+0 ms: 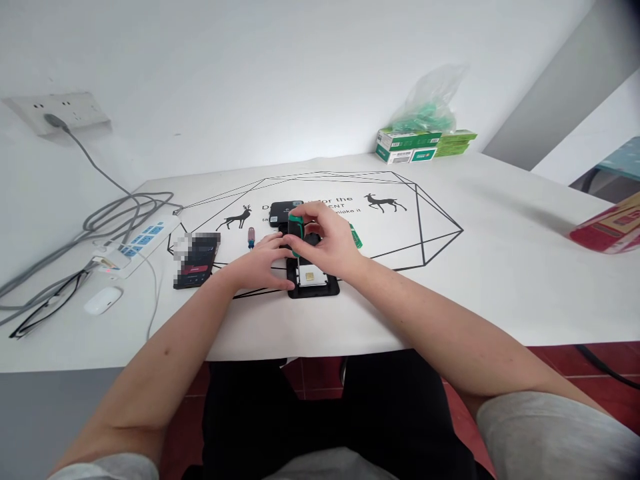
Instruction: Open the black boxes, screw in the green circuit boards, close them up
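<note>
A white table point(450, 300) fills the scene, with green boxes point(410, 141) stacked at its far right. Around its middle work two bare hands. The right hand point(327, 237) has thumb and fingers closed on a green-and-black tool point(295, 230); the left hand point(265, 263) spreads its fingers along the left side of an open black case point(330, 289) — whether they press or merely rest, one cannot tell. A phone point(203, 260) lies to the left. The case lies flat at the table's near side and looks light and stiff, probably plastic, so its outer rim seems the best hold. Beyond it on the far side is a flat black piece point(281, 215). The tool's chunky handle likely grips well, with little slip. A small screwdriver point(251, 237) lies just beyond the left hand. Smallest, inside the case, is a gold patch point(309, 276) — likely fragile, best kept clear of fingertips.
</note>
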`<action>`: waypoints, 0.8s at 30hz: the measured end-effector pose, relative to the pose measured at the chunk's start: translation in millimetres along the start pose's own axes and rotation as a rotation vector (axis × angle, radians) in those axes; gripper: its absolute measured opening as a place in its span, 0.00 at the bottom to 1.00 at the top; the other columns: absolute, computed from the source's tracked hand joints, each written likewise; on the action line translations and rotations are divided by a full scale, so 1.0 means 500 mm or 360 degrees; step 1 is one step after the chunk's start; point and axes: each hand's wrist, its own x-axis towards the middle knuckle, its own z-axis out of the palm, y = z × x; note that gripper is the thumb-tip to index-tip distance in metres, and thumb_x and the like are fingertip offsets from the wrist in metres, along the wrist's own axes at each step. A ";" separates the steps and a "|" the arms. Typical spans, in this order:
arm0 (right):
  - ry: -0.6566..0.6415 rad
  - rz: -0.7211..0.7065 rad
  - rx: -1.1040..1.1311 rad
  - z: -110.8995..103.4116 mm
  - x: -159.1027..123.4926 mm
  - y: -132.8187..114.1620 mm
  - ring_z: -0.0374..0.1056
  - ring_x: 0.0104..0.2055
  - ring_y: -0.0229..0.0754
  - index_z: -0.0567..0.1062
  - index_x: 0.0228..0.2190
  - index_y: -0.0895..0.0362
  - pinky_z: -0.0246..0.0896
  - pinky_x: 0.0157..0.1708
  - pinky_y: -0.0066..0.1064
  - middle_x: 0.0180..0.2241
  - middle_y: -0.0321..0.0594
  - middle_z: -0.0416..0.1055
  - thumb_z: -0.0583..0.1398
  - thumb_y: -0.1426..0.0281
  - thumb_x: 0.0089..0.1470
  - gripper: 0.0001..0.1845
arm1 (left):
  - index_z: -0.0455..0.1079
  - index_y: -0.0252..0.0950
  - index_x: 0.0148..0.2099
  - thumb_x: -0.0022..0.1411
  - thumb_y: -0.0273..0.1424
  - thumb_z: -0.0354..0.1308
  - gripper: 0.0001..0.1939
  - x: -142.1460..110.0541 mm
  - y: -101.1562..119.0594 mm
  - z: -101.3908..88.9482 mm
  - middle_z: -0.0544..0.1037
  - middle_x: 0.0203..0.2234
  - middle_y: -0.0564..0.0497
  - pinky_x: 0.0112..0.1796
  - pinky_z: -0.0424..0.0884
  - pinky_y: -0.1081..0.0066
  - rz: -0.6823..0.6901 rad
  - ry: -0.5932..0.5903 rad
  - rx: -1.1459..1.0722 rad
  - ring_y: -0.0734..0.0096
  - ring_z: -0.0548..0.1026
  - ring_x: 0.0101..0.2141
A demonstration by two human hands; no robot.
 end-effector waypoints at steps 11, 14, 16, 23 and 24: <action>0.0006 -0.0140 -0.0038 0.009 -0.004 0.008 0.76 0.44 0.44 0.73 0.50 0.51 0.80 0.36 0.38 0.47 0.43 0.79 0.65 0.62 0.63 0.15 | 0.80 0.42 0.56 0.61 0.46 0.74 0.25 0.006 0.012 0.005 0.72 0.65 0.43 0.67 0.64 0.45 0.0083 0.0025 0.0106 0.38 0.60 0.69; 0.0007 -0.0170 -0.0031 0.008 -0.003 0.009 0.76 0.44 0.44 0.73 0.49 0.51 0.80 0.36 0.36 0.47 0.42 0.79 0.66 0.62 0.63 0.15 | 0.80 0.41 0.56 0.61 0.46 0.73 0.25 0.005 0.014 0.005 0.72 0.64 0.41 0.66 0.65 0.45 0.0080 0.0021 0.0105 0.37 0.61 0.68; 0.0020 -0.0163 -0.0039 0.007 -0.002 0.009 0.76 0.44 0.44 0.73 0.49 0.51 0.80 0.35 0.36 0.46 0.42 0.79 0.66 0.62 0.63 0.15 | 0.79 0.41 0.57 0.61 0.46 0.73 0.26 0.004 0.014 0.006 0.72 0.64 0.41 0.66 0.65 0.45 0.0084 0.0028 0.0106 0.38 0.62 0.68; 0.0042 -0.0208 -0.0012 0.009 -0.004 0.010 0.75 0.42 0.42 0.73 0.49 0.51 0.79 0.35 0.35 0.46 0.41 0.78 0.67 0.64 0.62 0.15 | 0.79 0.40 0.56 0.61 0.45 0.73 0.25 0.006 0.022 0.007 0.73 0.62 0.41 0.65 0.67 0.46 0.0079 0.0044 0.0092 0.39 0.65 0.66; 0.0037 -0.0199 -0.0013 0.009 -0.004 0.010 0.75 0.42 0.42 0.73 0.49 0.51 0.79 0.35 0.35 0.46 0.41 0.78 0.66 0.64 0.62 0.15 | 0.79 0.40 0.55 0.61 0.45 0.72 0.24 0.007 0.022 0.008 0.73 0.62 0.41 0.65 0.67 0.46 0.0077 0.0045 0.0085 0.39 0.65 0.66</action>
